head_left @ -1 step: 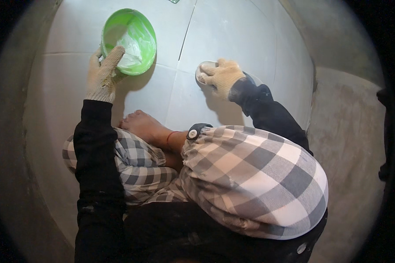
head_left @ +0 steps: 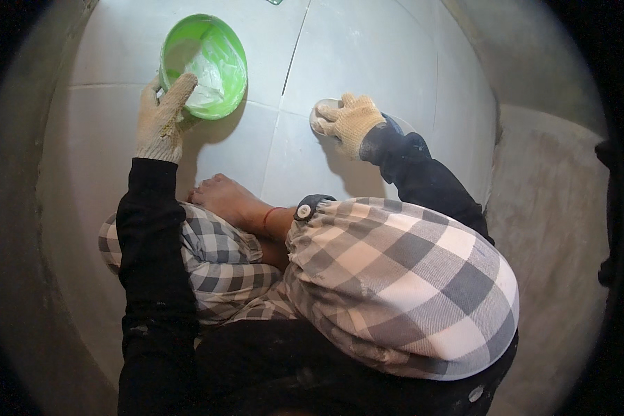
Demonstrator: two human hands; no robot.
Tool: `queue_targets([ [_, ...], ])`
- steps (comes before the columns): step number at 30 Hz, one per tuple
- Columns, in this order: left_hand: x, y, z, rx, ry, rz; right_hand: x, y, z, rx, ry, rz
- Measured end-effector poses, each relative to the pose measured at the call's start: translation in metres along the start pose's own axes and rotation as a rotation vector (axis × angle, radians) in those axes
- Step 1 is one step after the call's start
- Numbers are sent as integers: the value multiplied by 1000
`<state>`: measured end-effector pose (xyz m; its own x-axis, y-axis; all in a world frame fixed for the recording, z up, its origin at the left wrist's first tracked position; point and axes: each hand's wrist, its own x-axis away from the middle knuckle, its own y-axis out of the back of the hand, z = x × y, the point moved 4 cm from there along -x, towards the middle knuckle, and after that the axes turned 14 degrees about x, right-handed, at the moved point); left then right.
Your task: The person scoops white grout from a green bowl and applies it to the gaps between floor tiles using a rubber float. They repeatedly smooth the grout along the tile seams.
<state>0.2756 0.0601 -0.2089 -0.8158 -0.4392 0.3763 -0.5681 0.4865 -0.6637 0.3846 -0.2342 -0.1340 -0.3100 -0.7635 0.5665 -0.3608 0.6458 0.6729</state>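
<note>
You can read no text, label, brand, number or sign on anything that lies before you in this view.

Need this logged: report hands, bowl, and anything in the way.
Left hand holds bowl, white residue inside. Right hand on pale item, kind unclear. Foot nearby, touching neither bowl nor item.

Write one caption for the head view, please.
Gloved left hand holds a green bowl smeared white; right hand grasps a pale rounded object.
</note>
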Motion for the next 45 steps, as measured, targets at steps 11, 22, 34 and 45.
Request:
queue_targets([
  [11,7,5,-1,-1,6,-13,64,-89,-21,-635,-386,568],
  [22,0,13,2,-11,9,50,33,-50,25,-479,-561,530],
  [34,5,6,-3,-99,10,-11,-8,-29,-5,22,15,172],
  [45,5,14,-4,-60,5,-44,80,-95,-22,-1078,-675,488],
])
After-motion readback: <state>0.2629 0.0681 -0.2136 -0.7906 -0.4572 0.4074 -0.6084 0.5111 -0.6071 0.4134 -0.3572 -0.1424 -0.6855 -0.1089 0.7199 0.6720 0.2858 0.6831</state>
